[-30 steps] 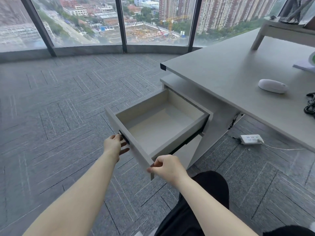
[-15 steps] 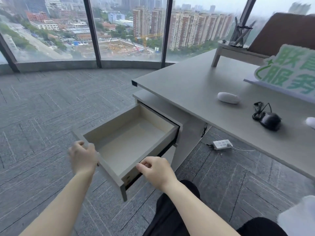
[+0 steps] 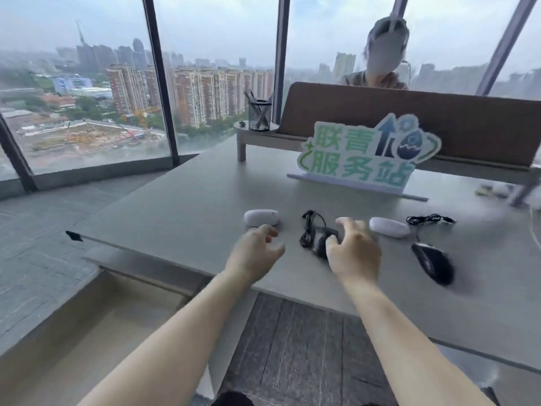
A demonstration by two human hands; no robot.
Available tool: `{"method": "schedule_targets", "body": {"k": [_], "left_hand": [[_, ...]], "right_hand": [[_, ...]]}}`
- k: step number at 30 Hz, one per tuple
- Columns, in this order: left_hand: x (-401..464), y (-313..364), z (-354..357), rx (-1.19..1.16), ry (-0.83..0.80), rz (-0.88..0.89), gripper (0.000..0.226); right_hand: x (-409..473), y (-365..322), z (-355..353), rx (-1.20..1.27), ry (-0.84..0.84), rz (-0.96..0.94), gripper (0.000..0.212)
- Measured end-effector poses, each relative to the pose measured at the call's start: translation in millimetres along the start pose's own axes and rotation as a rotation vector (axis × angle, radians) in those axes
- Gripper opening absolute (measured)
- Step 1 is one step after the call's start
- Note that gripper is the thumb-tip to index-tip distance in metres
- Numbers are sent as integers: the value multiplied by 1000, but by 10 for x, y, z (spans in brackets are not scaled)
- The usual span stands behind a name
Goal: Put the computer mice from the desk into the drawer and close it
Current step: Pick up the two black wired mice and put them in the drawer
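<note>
Reaching over the grey surface [image 3: 181,206], we have both bare hands out above the mice. Our left hand [image 3: 254,253] hovers with its fingers loosely curled and holds nothing; the left white mouse [image 3: 261,217] lies just beyond its fingertips, at about 12 o'clock from it, apart from the hand as far as we can see. Our right hand [image 3: 352,251] comes down over the near black mouse [image 3: 320,241], thumb and fingers spread around it, but motion blur keeps us from telling whether they have closed on it. That mouse's bundled cord [image 3: 308,227] lies at its 11 o'clock. At 2 o'clock from our right hand rests the second white mouse [image 3: 388,227], and at 4 o'clock from that one lies a second black mouse [image 3: 434,262], blurred, its cable [image 3: 429,219] coiled at 12 o'clock from it. All four mice sit on the surface. The open drawer [image 3: 87,332] shows at the lower left, at 7 o'clock from our left hand, its pale inside bare where we can see it. Farther back on the surface stands a green and white sign [image 3: 363,155] with Chinese characters, in front of a brown divider panel [image 3: 409,118], and at 10 o'clock from the sign a mesh pen holder [image 3: 260,115] sits on a small raised shelf [image 3: 263,137].
</note>
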State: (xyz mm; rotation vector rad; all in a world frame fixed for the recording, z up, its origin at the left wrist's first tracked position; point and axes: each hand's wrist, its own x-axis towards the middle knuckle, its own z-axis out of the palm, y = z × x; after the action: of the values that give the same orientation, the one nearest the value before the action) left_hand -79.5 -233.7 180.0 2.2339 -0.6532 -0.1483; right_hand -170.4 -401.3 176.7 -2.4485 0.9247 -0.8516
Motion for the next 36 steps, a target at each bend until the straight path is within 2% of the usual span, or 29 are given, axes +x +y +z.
{"method": "schedule_targets", "body": {"k": [3, 8, 11, 14, 20, 23, 26, 29, 32, 36], "left_hand": [[283, 434, 523, 86, -67, 11, 61], [671, 813, 1114, 300, -115, -92, 77], [792, 839, 1306, 409, -100, -162, 70], [821, 829, 1399, 488, -23, -156, 56], [762, 869, 1347, 401, 8, -179, 45], [677, 865, 1212, 275, 10, -222, 55], [536, 901, 951, 164, 94, -211, 61], [342, 925, 552, 76, 186, -175, 63], [105, 861, 67, 4, 301, -154, 66], [-288, 610, -573, 10, 444, -198, 61]], "right_hand": [[329, 577, -199, -179, -15, 133, 44], [576, 1266, -320, -377, -143, 320, 62], [641, 1486, -326, -385, -186, 399, 60], [659, 1614, -307, -393, -124, 376, 52], [669, 1693, -351, -334, -55, 323, 47], [649, 1550, -471, -218, 65, 233, 51], [622, 1203, -658, -78, 188, 99, 52], [510, 684, -877, 97, 244, -52, 52], [296, 132, -1021, 294, 242, -174, 50], [-84, -501, -959, 506, 136, -255, 53]]}}
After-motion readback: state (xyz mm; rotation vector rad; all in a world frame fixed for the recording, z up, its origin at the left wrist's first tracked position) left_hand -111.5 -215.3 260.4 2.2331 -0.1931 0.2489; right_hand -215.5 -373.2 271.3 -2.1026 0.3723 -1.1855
